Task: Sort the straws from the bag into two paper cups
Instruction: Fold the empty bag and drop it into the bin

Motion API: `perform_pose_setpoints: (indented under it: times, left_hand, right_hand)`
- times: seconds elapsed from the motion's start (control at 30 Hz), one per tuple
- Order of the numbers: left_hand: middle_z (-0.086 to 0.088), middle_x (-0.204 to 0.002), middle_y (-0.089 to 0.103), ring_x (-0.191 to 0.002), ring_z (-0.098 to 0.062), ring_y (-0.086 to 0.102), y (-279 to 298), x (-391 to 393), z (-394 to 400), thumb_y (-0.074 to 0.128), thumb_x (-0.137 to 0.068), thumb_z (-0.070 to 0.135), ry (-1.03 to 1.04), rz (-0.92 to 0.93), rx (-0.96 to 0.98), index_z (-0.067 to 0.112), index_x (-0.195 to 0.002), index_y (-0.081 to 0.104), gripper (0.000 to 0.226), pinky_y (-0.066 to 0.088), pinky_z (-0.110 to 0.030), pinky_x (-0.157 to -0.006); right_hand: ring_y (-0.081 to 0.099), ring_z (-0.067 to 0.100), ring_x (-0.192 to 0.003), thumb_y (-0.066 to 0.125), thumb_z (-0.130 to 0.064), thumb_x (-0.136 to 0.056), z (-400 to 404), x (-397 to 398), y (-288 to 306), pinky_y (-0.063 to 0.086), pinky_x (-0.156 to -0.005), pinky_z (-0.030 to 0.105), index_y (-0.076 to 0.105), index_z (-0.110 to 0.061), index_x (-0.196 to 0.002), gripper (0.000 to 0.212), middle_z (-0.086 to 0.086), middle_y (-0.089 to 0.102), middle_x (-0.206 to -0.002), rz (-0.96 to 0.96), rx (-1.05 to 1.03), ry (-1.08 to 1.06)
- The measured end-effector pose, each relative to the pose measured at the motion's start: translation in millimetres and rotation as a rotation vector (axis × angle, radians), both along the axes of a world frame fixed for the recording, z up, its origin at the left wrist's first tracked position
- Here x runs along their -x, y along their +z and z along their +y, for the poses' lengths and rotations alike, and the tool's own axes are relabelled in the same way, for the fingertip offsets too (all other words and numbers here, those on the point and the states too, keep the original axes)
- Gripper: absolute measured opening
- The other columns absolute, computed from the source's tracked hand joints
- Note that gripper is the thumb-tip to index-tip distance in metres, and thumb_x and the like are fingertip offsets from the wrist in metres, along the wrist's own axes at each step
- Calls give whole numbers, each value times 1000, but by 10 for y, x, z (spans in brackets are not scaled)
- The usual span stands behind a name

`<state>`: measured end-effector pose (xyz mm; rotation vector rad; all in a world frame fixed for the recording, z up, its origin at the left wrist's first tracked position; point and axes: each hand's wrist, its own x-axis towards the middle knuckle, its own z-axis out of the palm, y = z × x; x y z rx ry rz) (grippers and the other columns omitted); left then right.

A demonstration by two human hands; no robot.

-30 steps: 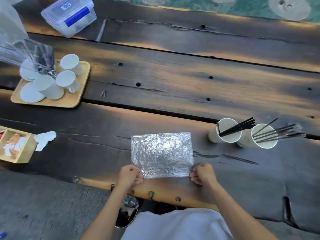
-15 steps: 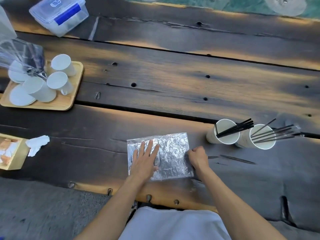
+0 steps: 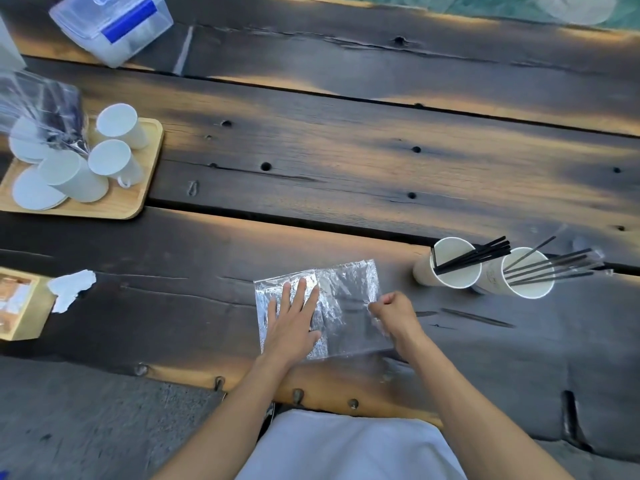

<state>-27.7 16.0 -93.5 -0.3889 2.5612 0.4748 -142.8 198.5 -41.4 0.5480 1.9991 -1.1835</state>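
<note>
Lying under the flat left hand (image 3: 294, 320), the bag (image 3: 346, 306) is pinched by the right hand (image 3: 393, 315).

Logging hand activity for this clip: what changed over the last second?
The left hand let go of the bag's near edge and now presses flat on it. The right hand keeps pinching the right side, lifting it inward. Both paper cups of straws stayed put.
</note>
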Motion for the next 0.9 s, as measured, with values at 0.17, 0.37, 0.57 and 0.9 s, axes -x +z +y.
perform_pose_setpoints:
  times: [0.17, 0.37, 0.57, 0.9]
  left_hand:
    - [5, -168, -14, -153, -27, -17, -13, 55, 99, 59, -89, 42, 21, 14, 3, 33, -158, -1, 92, -5, -52, -120]
    - [4, -169, -10, -154, -27, -16, -15, 210, 400, 60, -90, 45, 39, 67, -19, 31, -159, 3, 90, -1, -52, -120]
    - [5, -168, 10, -155, -21, 0, 149, 318, 487, 58, -95, 22, 296, 218, -345, 25, -155, 29, 66, 9, -46, -123]
    - [-13, -108, 69, -102, -27, 67, 557, 48, -135, 41, -98, -3, 1356, 539, -728, 7, -112, 63, 28, 56, -29, -85]
  right_hand:
    - [39, 16, -50, 56, 9, -87, 98, 34, 198, 34, -46, 24, 56, -1, -100, 16, 10, 45, -66, 96, 191, -8]
    - [44, 6, -54, 58, 1, -88, 83, -8, 397, 41, -57, 20, 61, -12, -111, 27, -8, 46, -61, 276, 187, 148]
    - [51, 9, -70, 60, -7, -90, -218, -213, 465, 45, -67, 20, 60, -18, -116, 29, -5, 54, -79, 330, 192, 400]
    - [58, 20, -103, 53, -22, -93, -545, -449, 95, 53, -90, 39, 53, -15, -132, 39, 2, 48, -124, 250, 42, 720]
